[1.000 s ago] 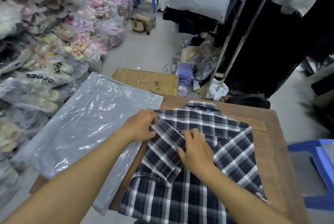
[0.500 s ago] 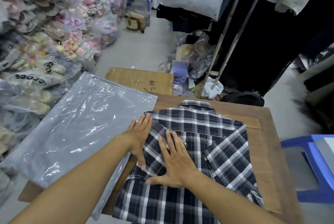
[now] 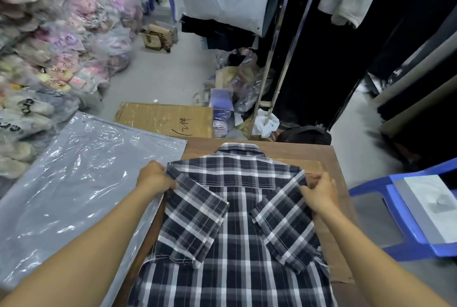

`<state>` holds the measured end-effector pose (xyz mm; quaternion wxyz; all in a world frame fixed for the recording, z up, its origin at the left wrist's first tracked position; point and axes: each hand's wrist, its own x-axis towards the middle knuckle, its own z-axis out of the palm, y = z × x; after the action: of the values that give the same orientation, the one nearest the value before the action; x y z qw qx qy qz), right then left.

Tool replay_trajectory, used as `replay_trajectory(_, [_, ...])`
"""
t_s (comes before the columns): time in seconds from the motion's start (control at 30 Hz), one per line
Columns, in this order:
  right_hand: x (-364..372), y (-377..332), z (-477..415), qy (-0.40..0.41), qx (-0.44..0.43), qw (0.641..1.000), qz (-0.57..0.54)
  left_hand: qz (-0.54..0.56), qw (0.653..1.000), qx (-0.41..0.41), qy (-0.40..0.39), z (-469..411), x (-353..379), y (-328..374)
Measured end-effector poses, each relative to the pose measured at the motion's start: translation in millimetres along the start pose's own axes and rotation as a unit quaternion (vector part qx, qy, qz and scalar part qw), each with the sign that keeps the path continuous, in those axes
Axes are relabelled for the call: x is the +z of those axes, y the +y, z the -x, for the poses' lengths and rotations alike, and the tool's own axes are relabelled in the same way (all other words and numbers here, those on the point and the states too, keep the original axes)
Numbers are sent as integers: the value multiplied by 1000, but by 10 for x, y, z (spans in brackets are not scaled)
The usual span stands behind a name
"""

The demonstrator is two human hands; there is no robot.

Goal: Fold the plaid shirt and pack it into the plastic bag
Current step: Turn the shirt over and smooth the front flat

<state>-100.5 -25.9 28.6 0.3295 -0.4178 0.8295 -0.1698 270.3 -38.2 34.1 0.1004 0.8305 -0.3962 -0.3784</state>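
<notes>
- The left hand (image 3: 155,178) is closed on the left edge of the plaid shirt (image 3: 235,220), up near the shoulder.
- The right hand (image 3: 320,191) is closed on the right edge, at about the same height. The two hands are far apart, one on each side.
- I think the hands hold both sides like this so the shirt keeps straight and flat for the next fold.
- The shirt lies back side up on the table (image 3: 329,158). Its collar points away from the person.
- Both short sleeves are turned in onto the back. They almost meet in the middle, so the shirt looks like a long, neat shape.
- The cloth looks soft and thin. It has dark blue, grey and white squares and pale stitching along the hems.
- A flat brown card (image 3: 331,252) seems to lie under the shirt. It peeks out on the right side.
- The plastic bag (image 3: 74,183) lies flat just to the left, touching the shirt's edge. It is clear, shiny and crinkly. Nothing is in it yet, so the packing step is not done.
- The table is brown wood with a smooth top.
- A blue plastic chair (image 3: 395,207) stands to the right. A cardboard box (image 3: 163,118) sits on the floor past the table.
</notes>
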Motion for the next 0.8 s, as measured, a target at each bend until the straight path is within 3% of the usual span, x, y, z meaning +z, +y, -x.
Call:
replay_trajectory(0.13, [-63,15,-67,-52,49,997,-34,17,999,-7,-31,-72,-1,27])
replay_trajectory(0.33, [-280,-167,-157,-149,51,987,-28,101,981,23,-165,-51,-138,108])
replay_trajectory(0.6, [-571,-784,-539,-70,-29,994,-78,225,963,121,-85,3,-474,818])
replay_trajectory(0.8, [-885,-1468,-666,14,-97,962,-254,279,935,218,36,-72,-870,1527])
